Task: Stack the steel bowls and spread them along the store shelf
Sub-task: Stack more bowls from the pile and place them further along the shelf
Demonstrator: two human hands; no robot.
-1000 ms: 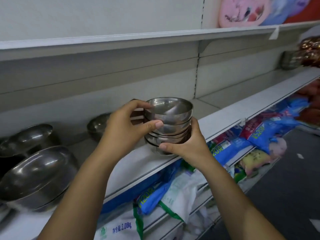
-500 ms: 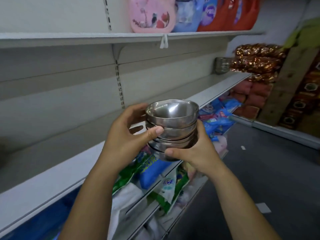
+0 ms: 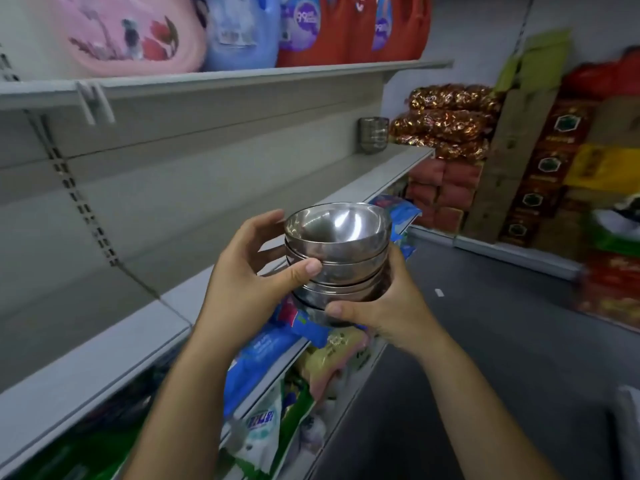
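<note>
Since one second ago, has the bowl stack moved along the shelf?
Yes. The bowl stack has gone right along the shelf: earlier just left of the slotted upright, now well past it, nearer the steel cups at the far end.

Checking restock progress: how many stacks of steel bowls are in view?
2. One stack of shiny steel bowls is held by the left hand and right hand; a second steel stack stands at the far end of the grey metal shelf. Others may be hidden.
</note>
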